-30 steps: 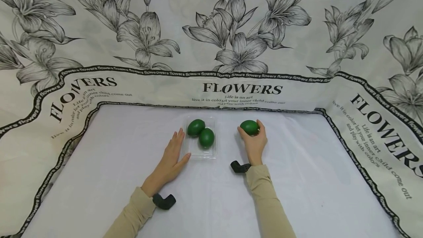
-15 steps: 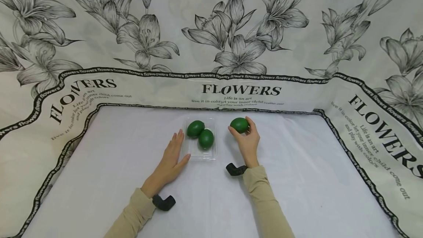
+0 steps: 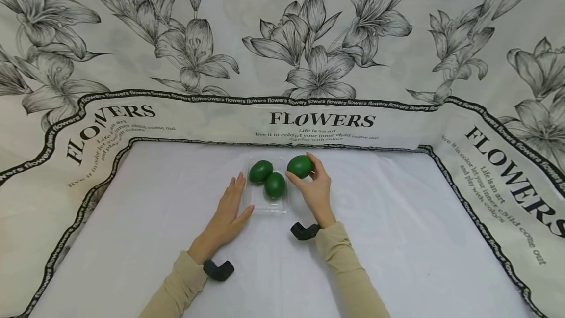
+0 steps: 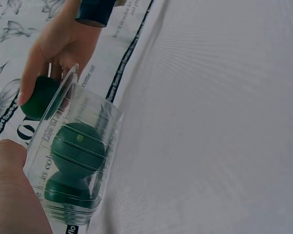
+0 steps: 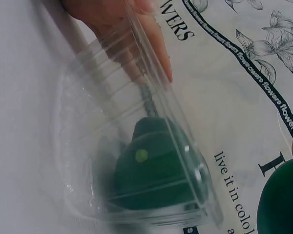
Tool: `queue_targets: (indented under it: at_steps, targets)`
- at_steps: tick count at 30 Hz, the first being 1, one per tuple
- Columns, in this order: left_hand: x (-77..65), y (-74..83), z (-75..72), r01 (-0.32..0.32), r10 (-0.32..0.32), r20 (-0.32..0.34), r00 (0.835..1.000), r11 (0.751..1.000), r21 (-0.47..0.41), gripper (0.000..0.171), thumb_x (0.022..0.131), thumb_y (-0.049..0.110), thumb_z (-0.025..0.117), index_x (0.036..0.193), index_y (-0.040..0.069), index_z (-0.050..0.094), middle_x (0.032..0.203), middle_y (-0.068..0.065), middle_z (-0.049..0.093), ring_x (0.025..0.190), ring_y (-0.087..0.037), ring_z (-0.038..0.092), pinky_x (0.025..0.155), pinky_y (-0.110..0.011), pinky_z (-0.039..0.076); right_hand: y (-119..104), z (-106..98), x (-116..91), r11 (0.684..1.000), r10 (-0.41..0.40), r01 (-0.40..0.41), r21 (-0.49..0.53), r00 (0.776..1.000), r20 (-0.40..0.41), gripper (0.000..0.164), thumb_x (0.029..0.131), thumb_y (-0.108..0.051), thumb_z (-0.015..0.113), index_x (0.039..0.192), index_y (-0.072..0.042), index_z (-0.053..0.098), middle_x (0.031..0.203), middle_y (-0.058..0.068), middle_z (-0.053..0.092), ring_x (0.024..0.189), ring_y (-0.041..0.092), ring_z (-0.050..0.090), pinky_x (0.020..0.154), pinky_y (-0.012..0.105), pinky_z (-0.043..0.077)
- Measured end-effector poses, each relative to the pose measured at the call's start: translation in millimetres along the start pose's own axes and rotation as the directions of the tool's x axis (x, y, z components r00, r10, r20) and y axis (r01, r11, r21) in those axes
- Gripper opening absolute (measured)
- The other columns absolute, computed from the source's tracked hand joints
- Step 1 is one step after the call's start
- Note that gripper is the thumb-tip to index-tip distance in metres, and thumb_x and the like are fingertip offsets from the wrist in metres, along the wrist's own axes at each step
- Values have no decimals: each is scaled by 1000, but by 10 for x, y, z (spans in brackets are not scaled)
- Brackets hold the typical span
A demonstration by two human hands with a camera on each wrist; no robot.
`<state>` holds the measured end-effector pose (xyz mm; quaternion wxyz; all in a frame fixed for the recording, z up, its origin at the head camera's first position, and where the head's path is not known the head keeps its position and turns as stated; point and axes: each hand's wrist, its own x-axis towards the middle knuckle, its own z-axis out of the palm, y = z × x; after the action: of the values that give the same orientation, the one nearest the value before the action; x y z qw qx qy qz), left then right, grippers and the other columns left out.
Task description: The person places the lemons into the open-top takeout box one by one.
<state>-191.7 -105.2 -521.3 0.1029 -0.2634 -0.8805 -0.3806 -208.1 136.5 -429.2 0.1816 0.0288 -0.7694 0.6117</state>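
A clear plastic box [image 3: 266,204] sits on the white tablecloth, with two smooth, dark green, egg-shaped fruits inside: one at the far left [image 3: 261,171], the other nearer and to its right [image 3: 275,185]. My left hand [image 3: 224,219] lies along the box's left side, fingers straight and thumb spread by the near corner. Between thumb and fingers, my right hand [image 3: 316,191] holds a third green fruit [image 3: 299,166] at the box's far right edge. In the left wrist view this fruit [image 4: 40,99] appears beyond the box rim. Its right side is partly covered by fingers.
A flower-printed cloth [image 3: 322,119] rises behind the table and along both sides. White tablecloth [image 3: 397,220] spreads to the right of and in front of the box. A dark wrist device [image 3: 219,270] is on the left wrist, another [image 3: 304,231] on the right.
My right hand has moved left with the green fruit, from well right of the box to its right edge. The left hand and the box with its two fruits stay in place.
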Motion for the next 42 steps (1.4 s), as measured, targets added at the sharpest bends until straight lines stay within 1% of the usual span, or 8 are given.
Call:
queue_targets:
  at_steps: [2, 7, 12, 15, 24, 34, 38, 42]
  targets:
    - [3, -3, 1, -3, 3, -1, 1000, 1000, -3, 75, 102, 27, 51, 159, 3, 8, 167, -9, 3, 150, -39, 6, 117, -59, 10, -107, 23, -41, 1000, -15, 15, -1, 1000, 23, 71, 79, -3, 83, 141, 6, 48, 133, 26, 55, 116, 38, 55, 100, 48, 45]
    - [6, -7, 8, -3, 3, 1, 1000, 1000, -3, 75, 102, 27, 51, 159, 2, 8, 167, -9, 3, 150, -40, 6, 117, -60, 10, -82, 77, -67, 997, -79, 78, 13, 992, 104, 69, 79, -6, 83, 139, 4, 51, 134, 22, 57, 116, 34, 57, 101, 44, 46]
    - [7, 8, 6, -7, 7, -5, 1000, 1000, -3, 75, 102, 27, 52, 159, 2, 10, 166, -11, 5, 150, -41, 7, 117, -60, 11, 125, 167, -54, 994, -108, 109, 10, 972, 209, 76, 76, -9, 86, 143, -5, 50, 139, 18, 56, 123, 30, 56, 105, 46, 42]
    - [4, 24, -2, -9, 9, -14, 1000, 1000, -5, 75, 101, 26, 53, 158, 1, 11, 166, -12, 7, 149, -42, 8, 115, -62, 13, 242, 229, -61, 988, -149, 155, -1, 953, 263, 77, 75, -13, 89, 143, -10, 52, 141, 12, 56, 123, 26, 57, 106, 48, 41]
    - [-1, 17, -1, 7, -7, -6, 1000, 1000, -5, 76, 101, 28, 53, 158, 2, 11, 166, -10, 6, 150, -40, 8, 115, -64, 13, 299, 339, -141, 959, -218, 274, -77, 882, 418, 78, 74, -20, 89, 142, -8, 52, 142, 8, 54, 125, 27, 54, 98, 52, 47]
    - [1, 14, 5, -12, 12, -10, 1000, 1000, -12, 76, 101, 26, 54, 158, 1, 11, 166, -10, 5, 150, -41, 8, 114, -65, 13, 360, 350, -134, 884, -308, 438, -163, 808, 502, 81, 70, -23, 92, 140, -9, 54, 136, 8, 59, 122, 27, 54, 102, 56, 37]
    - [2, 20, -3, -2, 2, 0, 1000, 1000, -10, 75, 102, 27, 52, 159, 2, 10, 167, -9, 4, 150, -40, 7, 115, -64, 12, 367, 347, -133, 860, -321, 475, -185, 788, 526, 79, 72, -24, 90, 140, -9, 54, 139, 6, 57, 127, 27, 51, 106, 55, 33]
    - [1, 18, -4, 4, -4, 5, 1000, 1000, -12, 74, 102, 27, 52, 159, 3, 10, 167, -7, 3, 150, -39, 6, 115, -64, 12, 355, 343, -136, 850, -316, 486, -205, 781, 540, 78, 73, -26, 89, 140, -11, 54, 142, 5, 55, 127, 28, 50, 105, 55, 32]
